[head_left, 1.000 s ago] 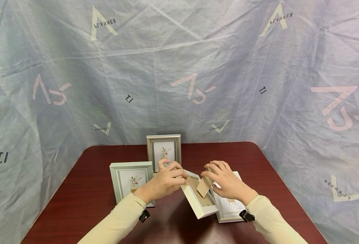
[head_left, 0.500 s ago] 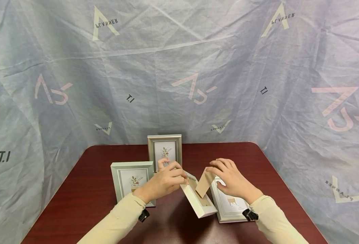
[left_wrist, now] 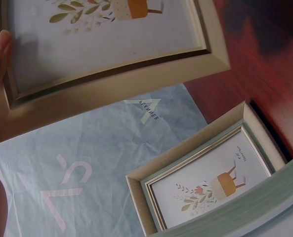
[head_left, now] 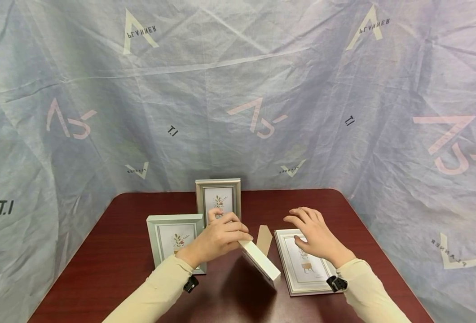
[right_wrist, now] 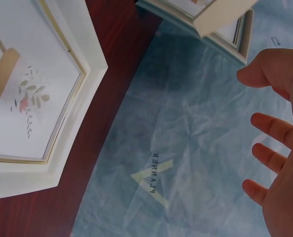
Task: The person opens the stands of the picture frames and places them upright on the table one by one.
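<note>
Now, left hand (head_left: 222, 237): grips the tilted frame (head_left: 260, 259) by one edge.
Tilted frame: over the middle of the table (head_left: 213, 296), its back flap (head_left: 264, 240) toward the far edge.
Right hand (head_left: 316, 235): relaxed, fingers apart, above the white frame (head_left: 304, 262).
Room: narrow between tilted frame and white frame, wide from white frame to far edge.

"PLANNER" (head_left: 142, 32) and "T.I" (head_left: 5, 207) repeated on grey cloth (head_left: 205, 89), tiny print (left_wrist: 241, 154) on a framed picture (left_wrist: 210, 180), illegible

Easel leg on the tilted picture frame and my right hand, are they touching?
Apart: the head view shows dark-red tabletop between the right hand and the tan easel leg.
</note>
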Action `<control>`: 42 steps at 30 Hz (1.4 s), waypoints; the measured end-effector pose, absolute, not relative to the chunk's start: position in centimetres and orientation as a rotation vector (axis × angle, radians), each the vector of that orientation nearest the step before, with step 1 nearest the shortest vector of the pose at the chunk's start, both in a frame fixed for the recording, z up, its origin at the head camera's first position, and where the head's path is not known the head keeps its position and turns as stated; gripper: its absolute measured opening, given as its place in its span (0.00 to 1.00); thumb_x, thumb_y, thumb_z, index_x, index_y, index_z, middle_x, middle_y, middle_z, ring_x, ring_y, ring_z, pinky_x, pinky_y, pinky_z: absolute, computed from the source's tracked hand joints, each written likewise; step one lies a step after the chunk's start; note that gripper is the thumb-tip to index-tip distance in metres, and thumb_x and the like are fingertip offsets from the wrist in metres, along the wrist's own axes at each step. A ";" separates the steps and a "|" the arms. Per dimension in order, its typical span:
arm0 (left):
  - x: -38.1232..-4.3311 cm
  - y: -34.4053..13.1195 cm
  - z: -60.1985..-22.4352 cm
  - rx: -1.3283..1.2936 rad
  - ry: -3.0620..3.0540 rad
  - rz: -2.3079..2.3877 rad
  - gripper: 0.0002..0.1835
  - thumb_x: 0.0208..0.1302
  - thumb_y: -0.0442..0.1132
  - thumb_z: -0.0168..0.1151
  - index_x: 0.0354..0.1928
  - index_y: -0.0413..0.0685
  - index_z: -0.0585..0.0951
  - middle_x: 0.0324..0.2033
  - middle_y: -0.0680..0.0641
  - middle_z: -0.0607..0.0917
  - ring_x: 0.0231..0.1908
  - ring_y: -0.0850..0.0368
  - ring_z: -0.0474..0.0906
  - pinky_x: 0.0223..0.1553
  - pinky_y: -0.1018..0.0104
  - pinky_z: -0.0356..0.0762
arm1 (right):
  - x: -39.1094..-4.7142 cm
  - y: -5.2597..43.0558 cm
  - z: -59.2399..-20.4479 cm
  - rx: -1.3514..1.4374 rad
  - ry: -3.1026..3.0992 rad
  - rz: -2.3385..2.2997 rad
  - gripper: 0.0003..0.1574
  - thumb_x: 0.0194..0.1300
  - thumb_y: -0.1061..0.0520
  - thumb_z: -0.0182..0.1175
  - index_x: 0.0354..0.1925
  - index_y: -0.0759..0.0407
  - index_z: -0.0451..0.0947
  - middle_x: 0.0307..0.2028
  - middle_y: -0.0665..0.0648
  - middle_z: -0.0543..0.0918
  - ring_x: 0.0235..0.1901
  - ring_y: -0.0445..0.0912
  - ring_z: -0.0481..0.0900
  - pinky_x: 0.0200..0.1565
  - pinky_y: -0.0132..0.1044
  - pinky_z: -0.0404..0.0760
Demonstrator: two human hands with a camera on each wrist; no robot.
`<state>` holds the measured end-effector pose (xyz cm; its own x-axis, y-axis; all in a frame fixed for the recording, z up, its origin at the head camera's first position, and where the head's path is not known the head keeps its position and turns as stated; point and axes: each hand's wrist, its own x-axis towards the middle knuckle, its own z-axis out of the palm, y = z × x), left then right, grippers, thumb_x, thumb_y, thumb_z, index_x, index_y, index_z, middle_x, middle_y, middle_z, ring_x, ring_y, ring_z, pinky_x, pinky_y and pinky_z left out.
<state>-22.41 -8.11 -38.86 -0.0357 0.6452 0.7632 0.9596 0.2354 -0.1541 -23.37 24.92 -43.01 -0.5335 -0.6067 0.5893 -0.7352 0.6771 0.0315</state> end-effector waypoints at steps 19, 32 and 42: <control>-22.5 -8.0 -38.9 -1.386 -1.809 -0.569 0.17 0.54 0.52 0.68 0.44 0.54 0.87 0.37 0.59 0.84 0.34 0.61 0.70 0.46 0.50 0.53 | -23.4 26.6 -43.9 0.743 -2.429 0.301 0.34 0.47 0.62 0.70 0.55 0.59 0.75 0.55 0.66 0.74 0.55 0.66 0.66 0.51 0.65 0.60; -22.5 -7.9 -39.2 -1.231 -1.871 -0.582 0.18 0.62 0.55 0.61 0.43 0.51 0.87 0.36 0.57 0.84 0.34 0.59 0.70 0.44 0.45 0.54 | -23.4 27.4 -44.6 0.597 -2.570 0.306 0.35 0.51 0.60 0.71 0.59 0.58 0.73 0.57 0.66 0.71 0.57 0.65 0.63 0.52 0.66 0.58; -22.2 -7.7 -39.0 -1.080 -1.999 -0.643 0.16 0.52 0.47 0.71 0.41 0.49 0.88 0.36 0.54 0.85 0.37 0.55 0.71 0.46 0.42 0.50 | -23.4 27.4 -44.9 0.567 -2.597 0.326 0.35 0.53 0.59 0.68 0.60 0.59 0.72 0.58 0.67 0.72 0.58 0.65 0.63 0.52 0.66 0.59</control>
<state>-22.15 -7.74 -39.01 -0.3533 0.4707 0.8085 0.8539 0.5153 0.0731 -23.42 27.38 -44.95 -0.8094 -0.3348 0.4824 -0.4437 0.8869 -0.1289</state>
